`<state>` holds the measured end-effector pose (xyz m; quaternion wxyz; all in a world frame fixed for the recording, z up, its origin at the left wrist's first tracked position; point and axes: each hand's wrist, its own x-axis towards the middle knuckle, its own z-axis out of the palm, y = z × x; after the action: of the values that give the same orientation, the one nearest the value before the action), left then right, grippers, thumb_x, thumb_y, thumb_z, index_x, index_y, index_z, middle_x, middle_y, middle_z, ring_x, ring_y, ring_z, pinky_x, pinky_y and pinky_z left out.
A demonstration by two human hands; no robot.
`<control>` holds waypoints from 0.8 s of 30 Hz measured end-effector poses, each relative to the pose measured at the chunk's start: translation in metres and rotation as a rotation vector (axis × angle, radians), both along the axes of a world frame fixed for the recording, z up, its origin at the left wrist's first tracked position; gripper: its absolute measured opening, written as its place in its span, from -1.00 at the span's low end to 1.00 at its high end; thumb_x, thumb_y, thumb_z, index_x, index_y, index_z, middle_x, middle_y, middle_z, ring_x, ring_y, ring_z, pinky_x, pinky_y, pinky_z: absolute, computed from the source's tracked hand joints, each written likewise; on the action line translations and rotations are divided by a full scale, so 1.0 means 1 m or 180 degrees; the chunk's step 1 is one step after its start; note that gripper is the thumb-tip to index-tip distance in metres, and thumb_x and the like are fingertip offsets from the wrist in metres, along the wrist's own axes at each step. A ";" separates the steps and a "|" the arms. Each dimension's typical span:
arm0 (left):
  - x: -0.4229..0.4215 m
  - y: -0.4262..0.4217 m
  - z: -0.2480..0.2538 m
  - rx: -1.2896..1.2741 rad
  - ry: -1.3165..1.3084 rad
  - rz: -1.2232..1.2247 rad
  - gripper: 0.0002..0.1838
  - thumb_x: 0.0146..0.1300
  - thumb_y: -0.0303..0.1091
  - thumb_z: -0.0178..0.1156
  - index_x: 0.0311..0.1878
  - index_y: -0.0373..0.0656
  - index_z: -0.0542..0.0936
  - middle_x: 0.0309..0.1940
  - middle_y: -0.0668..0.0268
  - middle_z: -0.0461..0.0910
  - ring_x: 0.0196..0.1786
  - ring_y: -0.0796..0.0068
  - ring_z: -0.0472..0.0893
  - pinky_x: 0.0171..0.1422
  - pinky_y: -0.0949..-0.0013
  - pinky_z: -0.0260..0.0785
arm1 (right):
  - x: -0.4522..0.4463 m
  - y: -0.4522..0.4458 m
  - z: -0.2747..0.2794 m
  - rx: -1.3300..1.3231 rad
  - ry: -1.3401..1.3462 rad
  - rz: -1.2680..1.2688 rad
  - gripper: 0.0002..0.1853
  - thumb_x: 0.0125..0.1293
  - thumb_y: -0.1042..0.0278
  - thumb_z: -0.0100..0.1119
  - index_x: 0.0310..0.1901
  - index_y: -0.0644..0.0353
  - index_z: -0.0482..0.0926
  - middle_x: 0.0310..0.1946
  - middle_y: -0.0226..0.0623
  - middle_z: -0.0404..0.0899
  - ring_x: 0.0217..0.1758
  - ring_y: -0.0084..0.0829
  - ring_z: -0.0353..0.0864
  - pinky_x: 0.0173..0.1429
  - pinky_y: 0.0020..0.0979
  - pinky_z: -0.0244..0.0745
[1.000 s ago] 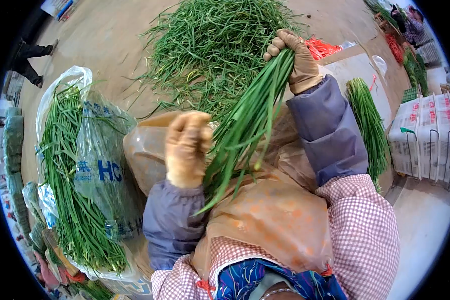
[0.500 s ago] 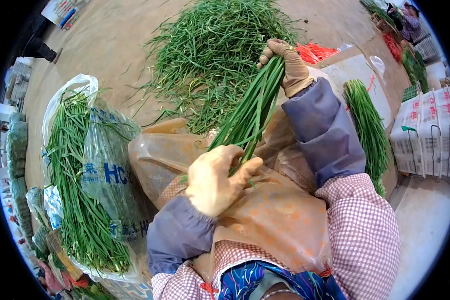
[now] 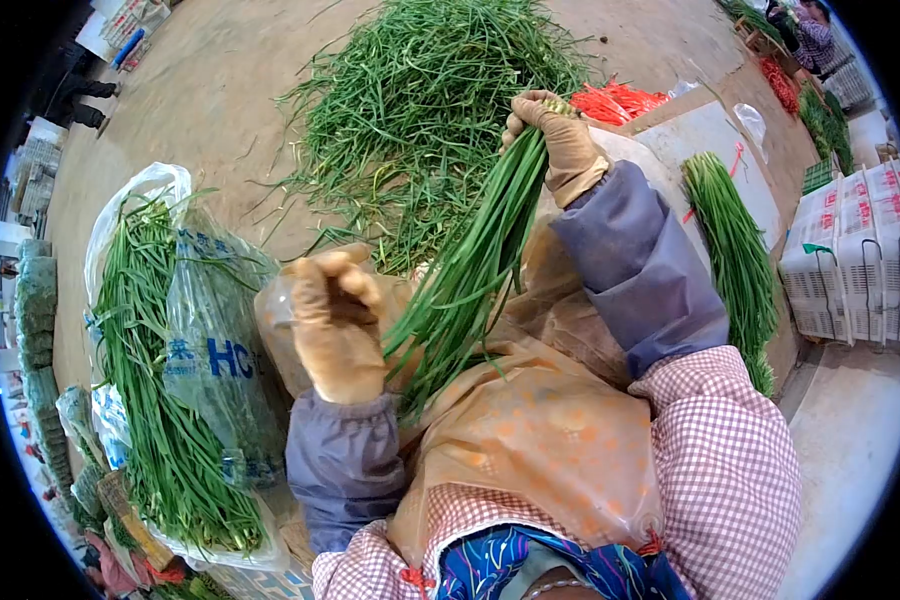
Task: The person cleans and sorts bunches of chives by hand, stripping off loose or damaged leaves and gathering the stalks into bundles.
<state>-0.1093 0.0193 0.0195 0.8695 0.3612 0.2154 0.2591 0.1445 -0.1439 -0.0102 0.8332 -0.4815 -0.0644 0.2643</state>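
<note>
My right hand (image 3: 560, 140), in a tan glove, is wrapped round the upper end of a bunch of long green stalks (image 3: 480, 250). The bunch slants down to the left over the orange-spotted apron (image 3: 550, 430). Left of the bunch's lower leaves, my left hand (image 3: 338, 315), also gloved, is raised with fingers apart and slightly curled, holding nothing. A large loose heap of green leaves (image 3: 430, 100) lies on the floor ahead. At the left, more green stalks (image 3: 160, 370) rest in an open plastic bag (image 3: 215, 350).
A neat green bundle (image 3: 728, 250) lies right of my right arm, beside a pale board (image 3: 735, 160). Red ties (image 3: 615, 100) are near the heap. White crates (image 3: 850, 260) stand at the far right. People are partly visible at the upper left and upper right.
My left hand went from beside the bunch down to its lower leaves, then back left and opened. My right hand, still gripping the bunch, has shifted slightly left and down.
</note>
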 end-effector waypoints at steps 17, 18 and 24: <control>0.086 -0.004 0.006 0.1112 0.1350 -0.2209 -0.88 0.24 -0.41 0.28 -0.19 -0.22 0.60 -0.47 0.39 0.58 -0.52 0.63 0.50 -0.42 0.58 0.33 | -0.022 0.012 0.004 -0.0123 -0.0024 0.0302 -0.78 0.27 0.32 0.34 -0.15 0.19 0.53 -0.51 -0.29 0.62 -0.54 -0.45 0.60 -0.44 -0.42 0.56; 0.087 0.003 0.011 0.0765 0.1406 -0.2232 -0.91 0.26 -0.40 0.25 -0.22 -0.18 0.60 -0.50 0.40 0.57 -0.54 0.60 0.50 -0.44 0.56 0.33 | -0.022 0.012 0.005 -0.0076 -0.0008 0.0481 -0.76 0.27 0.31 0.35 -0.14 0.20 0.53 -0.51 -0.29 0.62 -0.54 -0.46 0.60 -0.44 -0.43 0.55; 0.099 0.013 0.010 -0.0883 -0.0389 -0.2058 -0.84 0.38 -0.32 0.12 -0.13 -0.16 0.61 -0.19 0.26 0.67 -0.33 0.41 0.62 -0.40 0.44 0.43 | -0.040 0.015 0.025 0.0683 0.0087 0.1641 -0.64 0.27 0.28 0.36 -0.01 0.25 0.50 -0.52 -0.39 0.55 -0.48 -0.54 0.57 -0.36 -0.46 0.55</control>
<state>-0.0100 0.0327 0.0299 0.9586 0.2730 0.0707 -0.0401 0.1042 -0.1286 0.0144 0.7854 -0.3546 -0.2012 0.4656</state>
